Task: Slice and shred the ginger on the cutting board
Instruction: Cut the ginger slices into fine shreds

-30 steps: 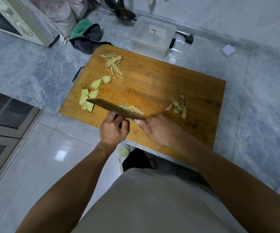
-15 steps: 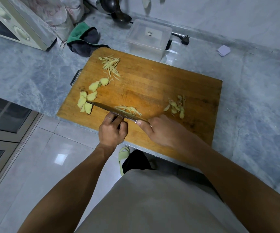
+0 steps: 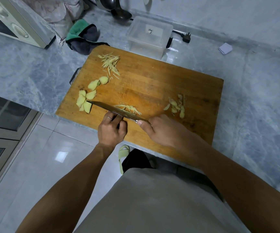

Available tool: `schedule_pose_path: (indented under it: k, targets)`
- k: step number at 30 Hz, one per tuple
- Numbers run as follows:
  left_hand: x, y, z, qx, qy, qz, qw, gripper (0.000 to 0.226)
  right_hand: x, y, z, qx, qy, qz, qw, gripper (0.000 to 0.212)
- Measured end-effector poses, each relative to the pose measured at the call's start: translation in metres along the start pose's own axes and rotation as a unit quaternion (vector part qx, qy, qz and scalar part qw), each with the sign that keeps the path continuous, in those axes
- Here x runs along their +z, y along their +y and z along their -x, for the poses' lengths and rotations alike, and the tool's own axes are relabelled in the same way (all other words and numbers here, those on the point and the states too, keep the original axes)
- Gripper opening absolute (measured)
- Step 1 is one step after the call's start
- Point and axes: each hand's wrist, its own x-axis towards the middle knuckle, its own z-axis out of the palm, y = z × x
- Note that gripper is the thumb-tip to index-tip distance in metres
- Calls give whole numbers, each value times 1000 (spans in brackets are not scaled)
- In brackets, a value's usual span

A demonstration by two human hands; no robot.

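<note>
We are looking down past our own torso at the near edge of the wooden cutting board (image 3: pixel 152 84), which is lying on the grey marble counter (image 3: pixel 26 64). Our left hand (image 3: pixel 111 130) is curling its fingers (image 3: pixel 115 117) down at the near side of the blade, knuckles against the steel; whatever they are pinning is hidden from us. Our right hand (image 3: pixel 161 130) is wrapping its fingers around the handle of the cleaver (image 3: pixel 114 111), thumb lying along it. The blade's long axis is running from the right hand leftward and slightly away, its tip reaching the heap of ginger slices (image 3: pixel 85 101) at the board's left edge.

Just beyond the blade, fresh ginger shreds (image 3: pixel 129 107) are lying mostly parallel to it. To the right, ginger trimmings (image 3: pixel 176 105) are sitting in a loose cluster. Farther back on the left, a pile of finished shreds (image 3: pixel 110 63) is fanning out, strands pointing from near right toward far left.

Behind the board, a clear plastic container (image 3: pixel 150 35) and a green and grey cloth (image 3: pixel 82 36) are resting on the counter.
</note>
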Motion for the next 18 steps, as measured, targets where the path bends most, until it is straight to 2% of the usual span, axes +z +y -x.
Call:
schedule_pose_path:
  k: [9,13,18]
  targets:
    - [-14,9,-6,-10,26,35,999,23,-1,-1,-4,-2,-3,8,1000,60]
    - [-7,5,-3,5,17,6,1000,20,1,-3,-4,6,-5,6,1000,58]
    - [-5,4,-2,-11,8,27,1000,21,10,-5,-8,6,-5,-7,1000,54]
